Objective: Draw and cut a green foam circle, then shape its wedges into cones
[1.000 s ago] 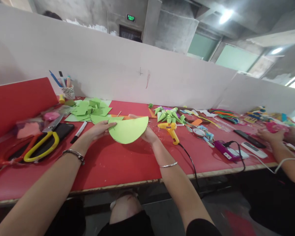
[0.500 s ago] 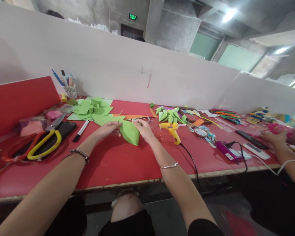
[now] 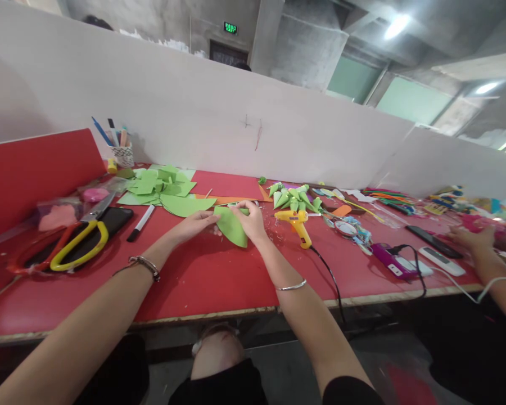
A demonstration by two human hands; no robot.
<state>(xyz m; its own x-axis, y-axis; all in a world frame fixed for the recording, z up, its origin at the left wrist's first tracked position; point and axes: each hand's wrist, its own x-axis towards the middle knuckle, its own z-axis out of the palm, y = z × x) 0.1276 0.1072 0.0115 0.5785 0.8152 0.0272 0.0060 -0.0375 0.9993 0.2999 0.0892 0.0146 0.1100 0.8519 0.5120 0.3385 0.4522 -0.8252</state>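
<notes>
Toward the table's (image 3: 177, 298) left end, scissors (image 3: 88, 222) lie partly over a phone (image 3: 120, 218), blades angled to the far edge; best kept clear of the left forearm. Marker (image 3: 141, 223) just right of the phone. Sheets (image 3: 152, 185) heaped near the far edge, left of middle. Mid-table, back from the front edge: left hand (image 3: 194, 224), thumb and fingertips drawn narrow, pinching the left corner of the green paper (image 3: 231, 230). Paper is between both hands, bent, its free part hanging down and rightward. Right hand (image 3: 251, 220) pinches the top, fingers close to thumb; how the paper laps under them is partly hidden, so can't be sure of the fold. For a clean curve, I'd hold the left corner firm as a pivot and let the right fingers guide the bend evenly, no hard crease; lining up edges before pressing should help. Cones (image 3: 297, 197) cluster right of that, toward the far edge. Glue gun (image 3: 299, 225) in front of them, nozzle leftward; probably wise to keep knuckles off it. Cord (image 3: 328, 275) drops over the front edge. Far right, a co-worker's hand (image 3: 474, 237), well apart.
</notes>
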